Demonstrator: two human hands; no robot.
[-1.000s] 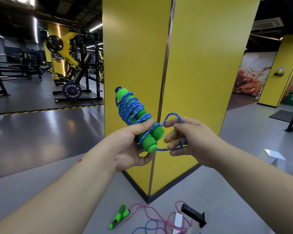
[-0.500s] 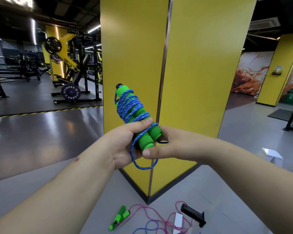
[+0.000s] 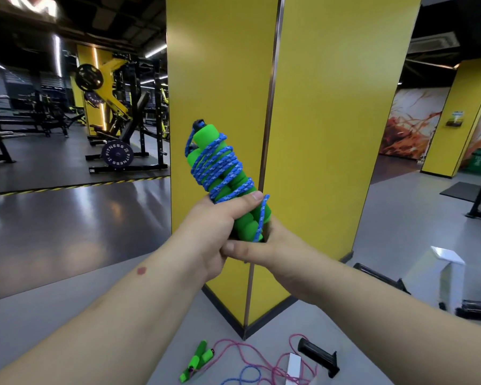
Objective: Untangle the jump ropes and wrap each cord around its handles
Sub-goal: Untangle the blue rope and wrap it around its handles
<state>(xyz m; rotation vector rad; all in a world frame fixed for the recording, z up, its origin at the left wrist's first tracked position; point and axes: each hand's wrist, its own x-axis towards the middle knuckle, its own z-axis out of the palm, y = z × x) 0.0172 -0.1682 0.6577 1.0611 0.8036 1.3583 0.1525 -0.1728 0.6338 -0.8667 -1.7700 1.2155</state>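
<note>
Matt green foam handles (image 3: 235, 187), braided blue cord (image 3: 220, 165); glossy grey floor (image 3: 67, 218), matt yellow pillar (image 3: 317, 134) with metal edge

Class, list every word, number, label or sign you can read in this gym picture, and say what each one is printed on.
"FITNESS": twice around the rim of the dark weight plate on the rack.
Number beside "FITNESS" on that plate: too blurred to read.
Purple plate higher on the rack: lettering unreadable.
Wall sign on the far yellow pillar: too small.
Green bin: markings blurred.
Green handles and blue cord: no text visible.
</note>
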